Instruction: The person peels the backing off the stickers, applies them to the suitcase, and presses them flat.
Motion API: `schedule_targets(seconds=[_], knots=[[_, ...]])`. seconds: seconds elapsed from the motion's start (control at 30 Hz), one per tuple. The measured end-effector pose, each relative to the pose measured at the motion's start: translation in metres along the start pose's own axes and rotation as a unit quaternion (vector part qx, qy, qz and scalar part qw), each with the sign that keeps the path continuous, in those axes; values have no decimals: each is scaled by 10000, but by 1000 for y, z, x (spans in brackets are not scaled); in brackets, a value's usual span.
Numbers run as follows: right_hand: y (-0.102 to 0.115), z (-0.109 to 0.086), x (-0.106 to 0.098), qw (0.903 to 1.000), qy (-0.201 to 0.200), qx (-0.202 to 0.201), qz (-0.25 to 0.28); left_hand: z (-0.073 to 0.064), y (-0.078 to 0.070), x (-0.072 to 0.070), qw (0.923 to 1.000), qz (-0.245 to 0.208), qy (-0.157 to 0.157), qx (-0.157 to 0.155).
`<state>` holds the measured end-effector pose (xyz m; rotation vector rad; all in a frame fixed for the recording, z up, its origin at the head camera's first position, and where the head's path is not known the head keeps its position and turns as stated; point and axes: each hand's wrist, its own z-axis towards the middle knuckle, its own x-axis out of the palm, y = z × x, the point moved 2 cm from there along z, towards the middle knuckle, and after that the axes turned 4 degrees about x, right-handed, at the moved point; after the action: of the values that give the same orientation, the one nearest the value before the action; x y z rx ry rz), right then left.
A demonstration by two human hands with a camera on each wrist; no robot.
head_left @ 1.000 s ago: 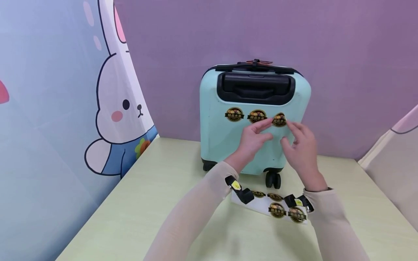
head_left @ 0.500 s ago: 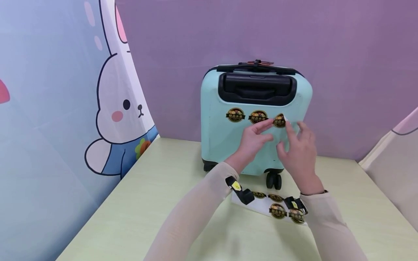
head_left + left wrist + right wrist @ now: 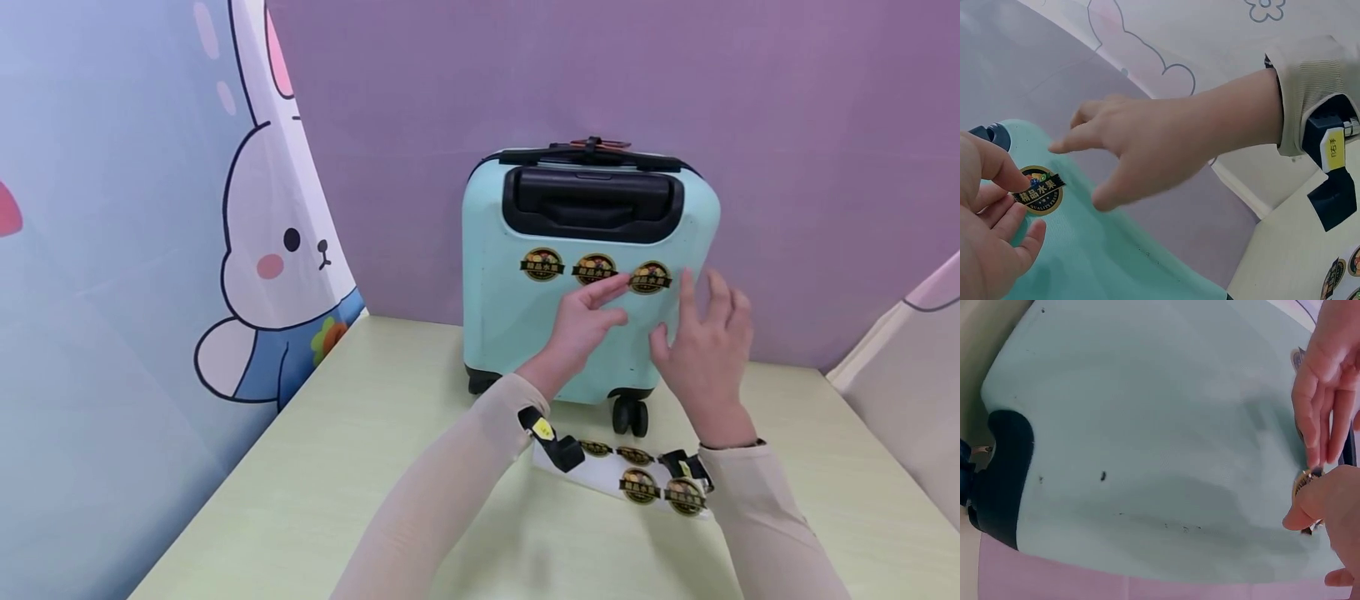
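Note:
A mint-green suitcase (image 3: 555, 333) stands upright with a row of round black-and-gold stickers below its black handle recess. The right-hand sticker (image 3: 651, 278) lies flat on the shell in the head view. My left hand (image 3: 581, 327) touches that sticker's left edge with its extended fingertips. Just right of the sticker is my right hand (image 3: 708, 358), fingers spread and holding nothing. The left wrist view shows a gap between the right hand (image 3: 1147, 134) and the sticker (image 3: 1041, 190). In the right wrist view, the right hand (image 3: 1335, 509) partly covers the sticker.
A white sticker sheet (image 3: 592, 475) with several stickers lies on the pale table (image 3: 300, 500) in front of the suitcase, partly under the wrists. Behind the suitcase hangs a purple backdrop (image 3: 390, 167). Black casters (image 3: 630, 415) support the suitcase.
The sticker's lifted right edge has gone down flat onto the suitcase. My right hand has let go of it and moved right. My left hand has stayed at its left edge.

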<state>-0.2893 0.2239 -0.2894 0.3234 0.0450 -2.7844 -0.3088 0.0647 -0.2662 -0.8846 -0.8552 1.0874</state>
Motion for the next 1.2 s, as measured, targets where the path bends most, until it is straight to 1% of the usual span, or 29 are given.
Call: schedule_targets(seconds=[0.07, 0.13, 0.2, 0.23, 0.27, 0.33, 0.37, 0.43, 0.47, 0.5, 0.53, 0.63, 0.7, 0.77, 0.8, 0.87, 0.9, 0.93, 0.97, 1.0, 1.03, 1.07, 1.13, 1.17, 1.2], knots=[[-2, 1, 0, 9996, -10, 98, 265, 0, 0, 0, 10000, -13, 14, 2], [-5, 3, 1, 9966, -23, 235, 796, 0, 0, 0, 10000, -23, 40, -7], [-8, 5, 0, 9883, 33, 416, 1465, 0, 0, 0, 10000, -33, 61, -17], [-8, 7, 0, 9819, 58, 536, 1818, 0, 0, 0, 10000, -42, 66, -22], [-9, 7, -1, 9746, 97, 679, 2131, 0, -1, -1, 10000, -47, 64, -31], [-9, 9, -2, 9563, 181, 1065, 2717, 0, -1, -1, 10000, -56, 52, -50], [-8, 10, -3, 9430, 194, 1304, 3055, 0, -1, -1, 10000, -57, 41, -62], [-6, 11, -5, 9108, 134, 1761, 3731, 1, -1, -1, 9999, -75, 41, -67], [-5, 12, -6, 8923, 65, 1946, 4074, 1, -1, -1, 9999, -85, 48, -59], [-4, 13, -6, 8689, -30, 2114, 4476, 1, -1, -1, 9999, -102, 62, -47], [-3, 14, -6, 8431, -132, 2224, 4893, 1, -1, -1, 9999, -123, 66, -28], [0, 17, -2, 7527, -388, 2333, 6144, 1, 0, -1, 9998, -202, 90, 6], [2, 19, 3, 6796, -427, 2365, 6931, 2, 0, -1, 9997, -240, 86, 8], [3, 21, 8, 6130, -341, 2414, 7515, 2, 0, -2, 9996, -259, 85, 6], [3, 22, 11, 5857, -288, 2463, 7717, 2, 0, -2, 9996, -277, 83, 6], [4, 24, 14, 5405, -147, 2613, 7996, 2, 0, -2, 9995, -302, 88, 24], [3, 25, 16, 5301, -117, 2721, 8031, 2, 0, -2, 9994, -322, 94, 38], [3, 25, 17, 5296, -98, 2841, 7992, 2, -1, -2, 9993, -345, 99, 52], [4, 26, 18, 5330, -95, 2958, 7927, 2, -1, -2, 9992, -371, 105, 57], [4, 26, 19, 5391, -99, 3061, 7846, 2, 0, -2, 9992, -393, 110, 59], [3, 27, 20, 5342, -101, 3157, 7841, 2, -1, -2, 9991, -407, 116, 63], [3, 27, 21, 5427, -111, 3229, 7753, 2, -1, -2, 9990, -422, 119, 60], [3, 28, 22, 5421, -164, 3340, 7709, 1, -1, -2, 9989, -440, 120, 56], [3, 29, 23, 5312, -186, 3375, 7769, 1, -2, -2, 9989, -449, 122, 51], [3, 29, 23, 5163, -208, 3406, 7854, 1, -2, -2, 9989, -457, 125, 48]])
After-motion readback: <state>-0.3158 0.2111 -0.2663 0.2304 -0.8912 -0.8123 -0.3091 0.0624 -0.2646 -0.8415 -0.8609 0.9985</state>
